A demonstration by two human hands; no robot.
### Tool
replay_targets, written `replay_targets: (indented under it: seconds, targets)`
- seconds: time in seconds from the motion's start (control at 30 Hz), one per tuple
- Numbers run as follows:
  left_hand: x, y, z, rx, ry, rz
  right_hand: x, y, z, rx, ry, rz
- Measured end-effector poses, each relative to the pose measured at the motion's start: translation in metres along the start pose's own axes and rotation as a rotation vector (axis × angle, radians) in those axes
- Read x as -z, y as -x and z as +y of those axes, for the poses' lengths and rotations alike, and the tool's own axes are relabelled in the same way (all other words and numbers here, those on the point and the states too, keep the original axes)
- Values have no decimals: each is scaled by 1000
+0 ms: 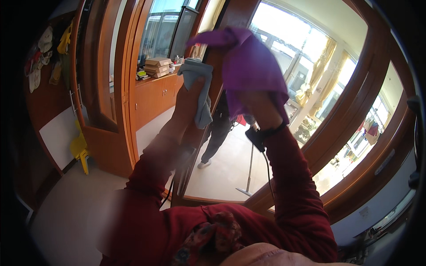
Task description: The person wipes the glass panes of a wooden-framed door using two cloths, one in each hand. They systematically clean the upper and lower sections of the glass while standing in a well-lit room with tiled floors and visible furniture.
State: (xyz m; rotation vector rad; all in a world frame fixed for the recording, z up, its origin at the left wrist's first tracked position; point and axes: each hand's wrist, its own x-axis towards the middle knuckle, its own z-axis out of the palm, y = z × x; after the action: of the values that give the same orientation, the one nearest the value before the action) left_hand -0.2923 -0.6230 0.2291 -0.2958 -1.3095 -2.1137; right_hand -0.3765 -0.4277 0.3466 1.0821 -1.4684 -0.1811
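My left hand (191,98) is raised and grips a folded grey-blue cloth (204,99), whose loose end hangs down beside the fingers. It is close to the edge of a wooden door with a glass pane (229,183); whether it touches the door I cannot tell. Higher and to the right, my right hand (261,108) has a purple cloth (256,63) spread over its fingers, in front of the glass. The cloth is blurred and hides most of the fingers. A black device with a cable (256,139) is strapped to my right wrist.
Through the glass a person in dark trousers (216,143) stands near a long-handled floor tool (248,186). Cardboard boxes (156,68) are stacked on a wooden cabinet (156,96). At the left stand another wooden door (103,146) and a yellow chair (80,146). Curtains (318,73) hang beyond.
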Motion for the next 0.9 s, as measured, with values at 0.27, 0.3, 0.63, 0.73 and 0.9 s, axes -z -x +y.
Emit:
replay_targets:
  seconds: [0.27,0.3,0.63,0.73,0.9]
  targets:
    - [9,1,-6,-182,-165,34,29,72,-1,230,-245,-267]
    - [7,4,-6,-209,-134,7,35,60,31,184,-186,-222]
    - [2,-5,1,-85,-86,18,76,-52,285,-329,667,123]
    - [3,-7,-6,-47,-54,-1,47,-37,243,-279,658,74]
    - [0,-18,-11,-88,-50,20,17,35,57,-14,-71,60]
